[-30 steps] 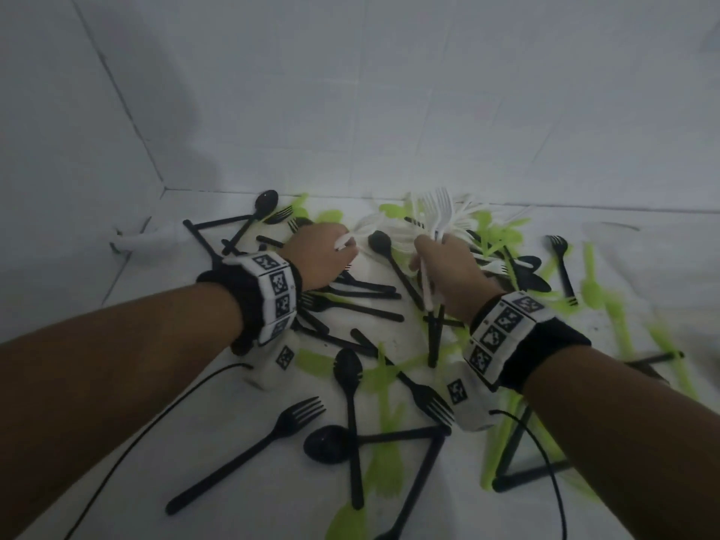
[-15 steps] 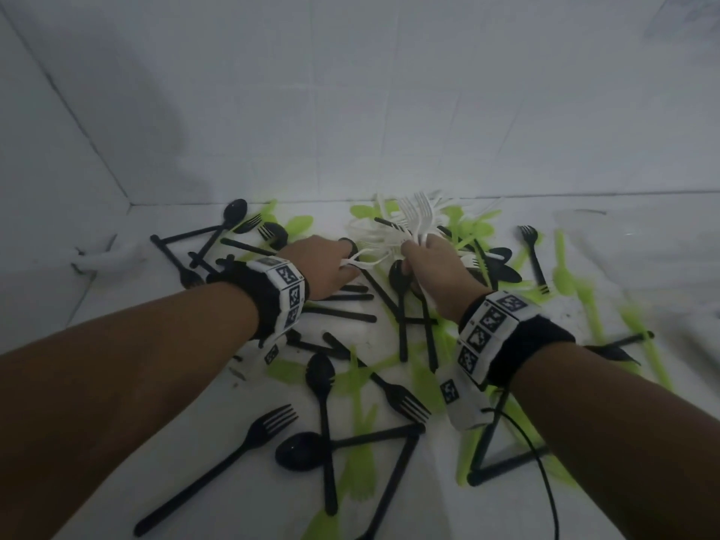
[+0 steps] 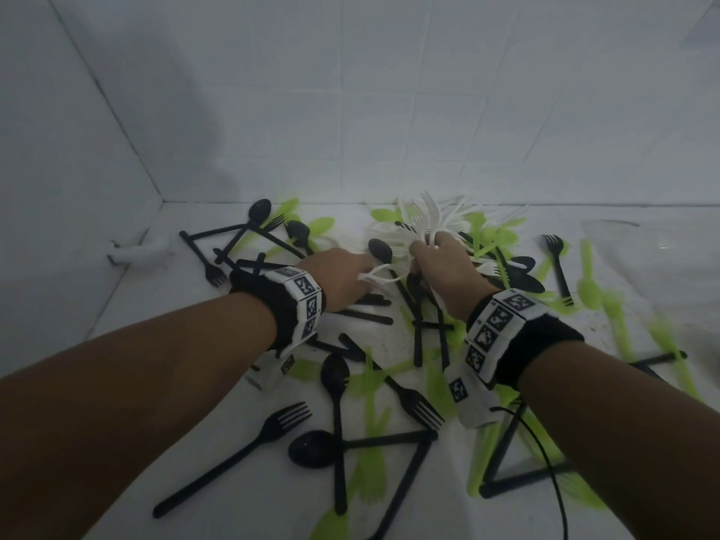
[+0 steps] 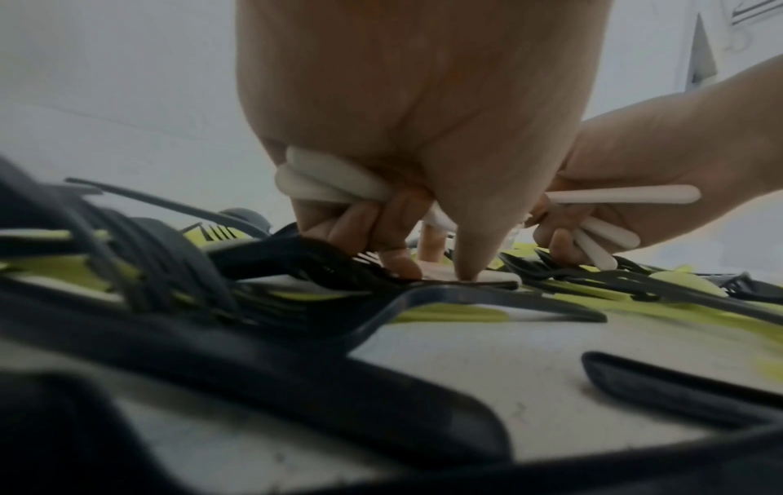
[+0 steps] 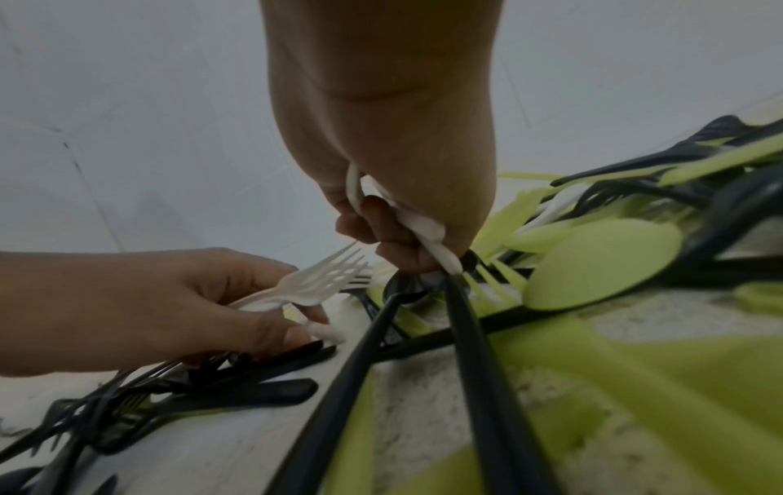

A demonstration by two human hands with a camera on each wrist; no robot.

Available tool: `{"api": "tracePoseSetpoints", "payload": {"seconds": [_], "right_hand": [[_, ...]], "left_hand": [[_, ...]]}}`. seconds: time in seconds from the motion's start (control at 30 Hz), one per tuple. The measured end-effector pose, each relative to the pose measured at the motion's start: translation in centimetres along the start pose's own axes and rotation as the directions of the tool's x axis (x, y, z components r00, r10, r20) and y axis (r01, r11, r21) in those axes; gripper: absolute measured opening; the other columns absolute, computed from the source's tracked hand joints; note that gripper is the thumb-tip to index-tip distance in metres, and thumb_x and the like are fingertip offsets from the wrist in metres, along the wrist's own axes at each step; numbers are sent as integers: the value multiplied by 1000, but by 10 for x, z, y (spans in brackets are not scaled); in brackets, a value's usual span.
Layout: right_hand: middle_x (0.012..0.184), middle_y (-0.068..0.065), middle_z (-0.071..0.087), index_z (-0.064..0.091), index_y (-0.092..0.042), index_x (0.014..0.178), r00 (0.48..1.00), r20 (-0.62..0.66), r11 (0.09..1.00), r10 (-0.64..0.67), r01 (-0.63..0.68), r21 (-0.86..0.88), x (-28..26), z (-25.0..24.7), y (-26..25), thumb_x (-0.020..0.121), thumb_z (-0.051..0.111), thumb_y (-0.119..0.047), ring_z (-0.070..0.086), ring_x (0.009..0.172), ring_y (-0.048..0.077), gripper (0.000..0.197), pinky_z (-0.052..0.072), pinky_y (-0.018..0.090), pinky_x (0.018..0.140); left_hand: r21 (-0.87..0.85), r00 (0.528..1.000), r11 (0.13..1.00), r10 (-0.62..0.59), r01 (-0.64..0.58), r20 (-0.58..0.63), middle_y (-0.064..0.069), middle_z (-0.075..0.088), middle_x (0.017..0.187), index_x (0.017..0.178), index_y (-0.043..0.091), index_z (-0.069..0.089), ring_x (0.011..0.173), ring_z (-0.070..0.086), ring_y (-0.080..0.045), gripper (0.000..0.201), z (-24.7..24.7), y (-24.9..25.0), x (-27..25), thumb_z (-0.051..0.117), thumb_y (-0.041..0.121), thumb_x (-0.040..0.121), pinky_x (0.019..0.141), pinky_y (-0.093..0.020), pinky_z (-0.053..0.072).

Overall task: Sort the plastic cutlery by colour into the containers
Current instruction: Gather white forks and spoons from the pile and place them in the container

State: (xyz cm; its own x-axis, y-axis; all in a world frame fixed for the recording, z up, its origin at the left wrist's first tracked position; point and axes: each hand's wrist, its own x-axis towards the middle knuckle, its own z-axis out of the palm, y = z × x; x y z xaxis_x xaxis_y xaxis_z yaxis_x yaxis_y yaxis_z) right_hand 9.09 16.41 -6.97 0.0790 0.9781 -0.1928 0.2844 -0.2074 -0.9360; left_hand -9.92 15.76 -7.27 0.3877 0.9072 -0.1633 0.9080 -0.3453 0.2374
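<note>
Gathering white cutlery: the right hand [image 3: 440, 267] grips a bunch of white forks [image 3: 424, 220], and the left hand [image 3: 339, 278] pinches white pieces [image 4: 330, 182] at the far middle of the counter [image 3: 233, 500]. Next, probably carry them to a container; none is in view.

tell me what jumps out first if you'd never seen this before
A tangle of black cutlery and green cutlery sprawls over the white surface in a tiled corner. At its far middle, the right hand grips a fan of white forks, and the left hand beside it holds more white pieces.
</note>
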Motion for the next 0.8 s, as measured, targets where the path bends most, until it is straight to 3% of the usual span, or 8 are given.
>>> {"api": "tracePoseSetpoints", "payload": {"seconds": [0.13, 0.33, 0.4, 0.5, 0.6, 0.67, 0.73, 0.8], "right_hand": [[76, 7, 60, 58, -7, 96, 1000, 2, 1000, -6, 7, -21, 3, -3, 0, 93, 54, -15, 50, 60, 17, 9, 41, 31, 57], [68, 14, 70, 68, -4, 66, 998, 29, 983, -64, 68, -169, 8, -5, 2, 90, 58, -16, 58, 60, 20, 29, 50, 38, 63], [76, 13, 74, 71, -2, 70, 994, 54, 965, -93, 103, -243, 10, -4, -1, 92, 56, -22, 62, 65, 23, 33, 55, 43, 72], [89, 14, 72, 66, -1, 95, 987, 66, 924, -146, 160, -348, 18, 1, -8, 100, 48, -31, 65, 83, 30, 35, 53, 46, 82], [92, 9, 60, 56, -2, 100, 977, 94, 869, -192, 214, -447, 31, 5, -18, 105, 43, -35, 55, 85, 27, 36, 42, 38, 73], [82, 3, 54, 51, -8, 87, 964, 170, 822, -207, 265, -505, 42, 10, -22, 103, 48, -37, 50, 76, 22, 33, 34, 34, 62], [80, 0, 51, 46, -14, 81, 933, 288, 705, -217, 354, -615, 53, 19, -23, 99, 54, -40, 49, 77, 22, 33, 33, 33, 62], [89, 1, 52, 49, -15, 88, 897, 398, 562, -195, 435, -704, 60, 29, -23, 98, 55, -39, 51, 87, 24, 27, 38, 33, 72]], "left_hand": [[-82, 992, 991, -107, 101, -67, 3, 57, 82, 93, 21, 52, 76, 57, -20, 27, 0, 2, -1, 52, 48, 96, 60, -32, 38], [-236, 948, 930, -307, 281, -82, -5, 60, 97, 114, 13, 46, 85, 57, -25, 29, 0, 1, -3, 59, 32, 97, 70, -33, 42], [-404, 907, 855, -402, 325, -122, -3, 57, 93, 120, 14, 40, 84, 59, -25, 32, -5, 2, -8, 57, 28, 97, 72, -35, 44], [-654, 835, 677, -536, 337, -125, -5, 62, 105, 129, 15, 40, 86, 62, -22, 37, -18, 3, -18, 52, 30, 98, 78, -35, 48], [-771, 774, 538, -626, 341, -95, -4, 61, 107, 128, 14, 50, 99, 63, -27, 47, -30, -2, -34, 48, 42, 91, 86, -38, 49], [-830, 755, 479, -645, 284, -114, -3, 63, 94, 115, 15, 58, 84, 62, -23, 31, -34, -8, -49, 48, 36, 95, 73, -34, 49], [-791, 761, 553, -622, 262, -184, -3, 60, 82, 95, 16, 60, 73, 57, -20, 17, -32, -17, -64, 49, 27, 99, 68, -34, 44], [-668, 762, 682, -591, 297, -265, -4, 54, 77, 84, 16, 52, 68, 50, -20, 23, -28, -26, -79, 46, 25, 104, 64, -36, 37]]}}
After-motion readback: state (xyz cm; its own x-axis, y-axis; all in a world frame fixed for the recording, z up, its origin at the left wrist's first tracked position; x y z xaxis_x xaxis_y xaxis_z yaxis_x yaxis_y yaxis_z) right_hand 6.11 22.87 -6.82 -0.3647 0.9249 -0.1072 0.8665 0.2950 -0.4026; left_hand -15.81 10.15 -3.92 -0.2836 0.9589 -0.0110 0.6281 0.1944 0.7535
